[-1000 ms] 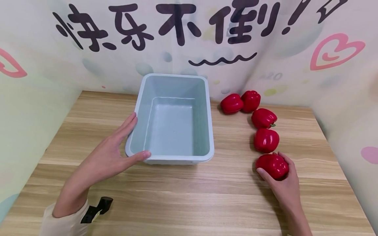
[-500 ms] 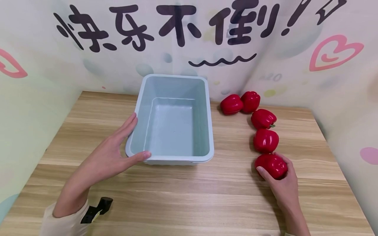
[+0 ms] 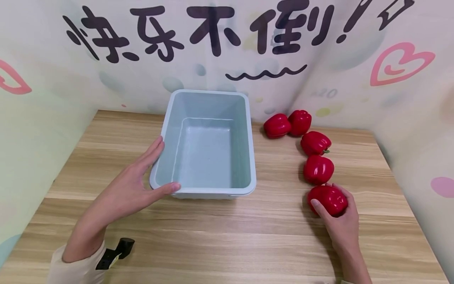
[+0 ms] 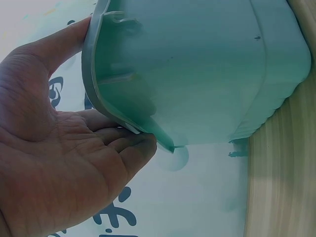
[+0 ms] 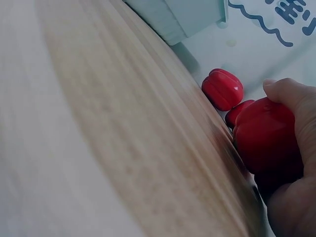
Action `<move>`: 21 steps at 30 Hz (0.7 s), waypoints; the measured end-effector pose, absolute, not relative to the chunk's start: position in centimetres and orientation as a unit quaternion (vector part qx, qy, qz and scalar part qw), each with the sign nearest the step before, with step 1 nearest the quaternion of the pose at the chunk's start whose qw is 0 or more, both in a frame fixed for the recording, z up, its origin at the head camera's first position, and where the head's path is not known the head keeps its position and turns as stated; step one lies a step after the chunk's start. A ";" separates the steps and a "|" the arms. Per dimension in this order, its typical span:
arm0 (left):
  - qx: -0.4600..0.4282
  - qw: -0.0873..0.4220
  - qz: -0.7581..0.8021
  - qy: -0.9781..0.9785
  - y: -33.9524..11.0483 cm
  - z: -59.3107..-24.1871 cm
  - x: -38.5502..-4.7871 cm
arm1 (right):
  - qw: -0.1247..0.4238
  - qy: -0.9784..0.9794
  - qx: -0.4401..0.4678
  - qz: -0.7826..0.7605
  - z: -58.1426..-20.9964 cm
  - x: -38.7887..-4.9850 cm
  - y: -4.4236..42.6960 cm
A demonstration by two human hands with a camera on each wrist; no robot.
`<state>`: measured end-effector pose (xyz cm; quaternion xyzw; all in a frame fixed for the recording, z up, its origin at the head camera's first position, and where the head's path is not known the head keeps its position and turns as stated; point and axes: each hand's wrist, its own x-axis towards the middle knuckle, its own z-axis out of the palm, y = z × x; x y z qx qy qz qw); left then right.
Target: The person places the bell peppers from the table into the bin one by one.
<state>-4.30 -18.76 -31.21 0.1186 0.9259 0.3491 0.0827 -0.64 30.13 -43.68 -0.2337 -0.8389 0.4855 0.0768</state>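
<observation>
A pale blue plastic bin [image 3: 213, 190] stands on the wooden table, its inside bare. My left hand [image 3: 124, 191] grips its near left corner, thumb on the front rim and fingers along the left side. The left wrist view shows that hand [image 4: 74, 148] with its fingertips bent against the rim of the bin [image 4: 197, 74]. On the right, my right hand [image 3: 344, 227] holds the nearest red pepper [image 3: 328, 199], thumb on the near left side. That pepper [image 5: 266, 136] appears large in the right wrist view, partly covered by the hand [image 5: 296, 202].
Beyond the held pepper, a red pepper [image 3: 318, 169] and another with a green stem [image 3: 315, 142] lie in line. Two more peppers [image 3: 277, 126] touch near the table's back edge. A printed cloth [image 3: 198, 85] hangs behind the table [image 3: 227, 244].
The pepper in my right hand has shifted very slightly right relative to the others, and the thumb lies a little higher on it. My left hand and the bin have kept their places.
</observation>
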 end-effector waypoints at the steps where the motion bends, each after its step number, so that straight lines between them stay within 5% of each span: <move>1: 0.119 0.082 0.350 0.926 -18.8 -31.2 -4.3 | 0.081 -0.838 -0.235 0.487 -43.7 -0.6 30.1; 21: 0.119 0.082 0.352 0.925 -18.8 -31.1 -4.2 | 0.125 -0.828 -0.237 0.493 -42.3 -0.5 29.6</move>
